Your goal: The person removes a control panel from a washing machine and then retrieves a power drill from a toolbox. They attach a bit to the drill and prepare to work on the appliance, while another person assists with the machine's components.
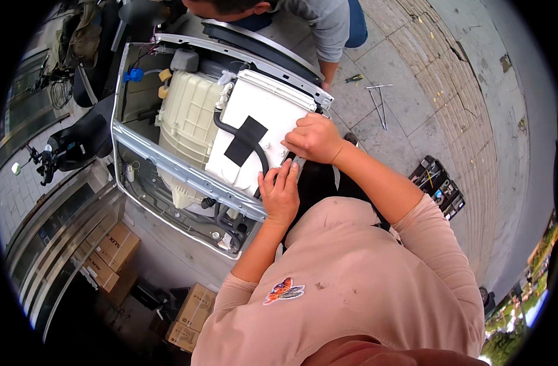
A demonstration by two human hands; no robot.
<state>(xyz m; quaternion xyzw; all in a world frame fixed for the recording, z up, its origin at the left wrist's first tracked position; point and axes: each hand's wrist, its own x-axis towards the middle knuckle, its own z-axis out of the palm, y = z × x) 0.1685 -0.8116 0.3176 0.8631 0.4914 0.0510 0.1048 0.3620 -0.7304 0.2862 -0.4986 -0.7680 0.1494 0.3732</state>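
An opened washing machine is in front of me, its metal frame [187, 168] bare and its inside showing. Within it are a cream plastic tub [190, 119] and a flat white plastic housing [260, 100]. A black pad [245, 141] lies on the housing, with a dark hose [261, 157] running over it. My right hand [314, 139] is closed in a fist at the housing's near right edge; what it grips, if anything, is hidden. My left hand [281, 195] rests its outstretched fingers by the housing's near corner, close to the hose end.
Another person in a grey sleeve [325, 30] crouches beyond the machine, next to a round-edged door panel [267, 46]. A screwdriver [354, 78] and a T-shaped metal tool [381, 107] lie on the paving. A black toolbox [438, 186] stands right; cardboard boxes [114, 247] and a scooter [77, 143] are left.
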